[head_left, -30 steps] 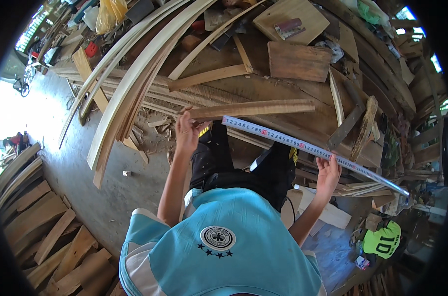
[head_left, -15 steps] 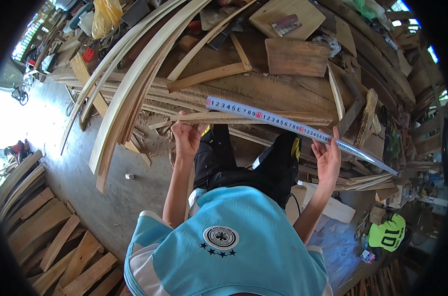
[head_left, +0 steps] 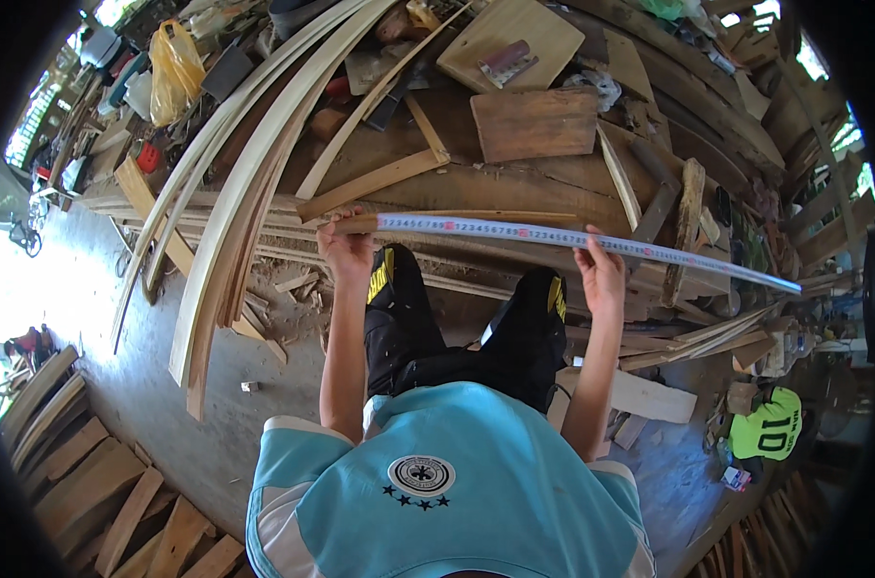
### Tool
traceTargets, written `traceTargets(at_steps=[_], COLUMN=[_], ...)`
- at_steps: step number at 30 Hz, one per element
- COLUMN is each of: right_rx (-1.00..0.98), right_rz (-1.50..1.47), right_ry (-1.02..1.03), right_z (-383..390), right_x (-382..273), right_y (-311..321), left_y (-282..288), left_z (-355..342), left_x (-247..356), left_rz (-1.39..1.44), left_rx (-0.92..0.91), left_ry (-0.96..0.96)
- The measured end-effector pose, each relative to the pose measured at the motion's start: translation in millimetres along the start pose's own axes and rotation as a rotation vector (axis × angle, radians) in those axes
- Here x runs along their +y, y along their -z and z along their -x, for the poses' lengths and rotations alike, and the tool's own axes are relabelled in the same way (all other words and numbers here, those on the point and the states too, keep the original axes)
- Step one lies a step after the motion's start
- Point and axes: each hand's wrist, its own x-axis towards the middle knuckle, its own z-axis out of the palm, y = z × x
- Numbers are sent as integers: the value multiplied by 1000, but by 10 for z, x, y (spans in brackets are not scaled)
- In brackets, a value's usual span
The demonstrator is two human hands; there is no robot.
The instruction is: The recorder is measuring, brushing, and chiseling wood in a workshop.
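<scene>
My left hand [head_left: 347,246] is closed on the left end of a narrow wooden strip [head_left: 358,223]. A long white measuring tape [head_left: 485,231] lies across the strip, covering most of it, its left end just right of those fingers. My right hand [head_left: 599,265] grips the tape farther right, fingers curled at its lower edge; the tape runs on past it to the right. Below the tape are my legs [head_left: 408,337] in black trousers. Behind it sits a workbench of stacked boards [head_left: 553,183].
Long bent pale strips [head_left: 230,222] overhang the left of the bench. A dark brown board [head_left: 534,125] and a square board [head_left: 500,39] lie farther back. More planks [head_left: 91,482] lean at the lower left beside the concrete floor [head_left: 148,318]. A bright green shirt [head_left: 765,424] is at the right.
The tape has shifted: it now lies flatter, over the wooden strip, its far right end higher in view. My right hand has moved left and up. The bench scene sits slightly lower at left.
</scene>
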Motion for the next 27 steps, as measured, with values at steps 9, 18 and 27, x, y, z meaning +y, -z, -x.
traceTargets(at_steps=[9,18,27], right_rx=[105,1,53], right_rz=[25,14,68], right_ry=[11,-20,-91], right_z=[-167,-247,-368], right_x=[306,279,331], right_y=[-39,-29,-261], left_y=[130,205,32], left_z=[-76,-8,159], left_x=[184,172,362], left_rz=[-239,-169,-395], left_rx=[94,-1,-68], left_ry=[-19,36,154])
